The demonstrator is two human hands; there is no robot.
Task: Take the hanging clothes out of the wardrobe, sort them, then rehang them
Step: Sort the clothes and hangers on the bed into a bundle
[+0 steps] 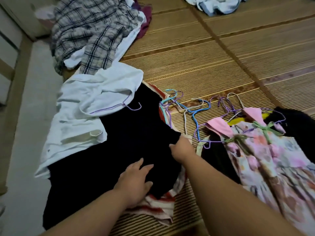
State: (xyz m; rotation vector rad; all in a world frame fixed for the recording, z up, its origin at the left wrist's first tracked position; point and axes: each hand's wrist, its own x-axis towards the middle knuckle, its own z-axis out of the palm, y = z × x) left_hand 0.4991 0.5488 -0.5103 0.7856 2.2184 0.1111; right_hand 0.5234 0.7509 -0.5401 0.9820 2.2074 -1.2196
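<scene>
Black fabric lies directly under both sets of fingers. The fingers [139,164] of the left hand [134,181] are straight and a little spread, resting flat on the black garment [129,142] near its lower right edge and gripping nothing. The right hand [183,149], at about one o'clock from the left one and near it, has its fingers curled around the right edge of the same garment and pinches it against the thumb. The garment spreads out from the hands toward nine and eleven o'clock, flat on the woven mat [221,57]. Under its edge, at about five o'clock from the left hand, a red-and-white striped cloth [158,206] shows. At eleven o'clock a white shirt [95,103] with a purple hanger [119,108] lies partly over the black garment. At twelve to one o'clock from the right hand, several loose wire hangers [192,108] lie tangled on the mat. At three o'clock lies a floral dress [265,159] with pink shoulders, on top of dark clothes. Farther away, at eleven o'clock, is a heap of checked shirts [92,34], and at one o'clock, at the top border, some pale blue clothes [216,5].
</scene>
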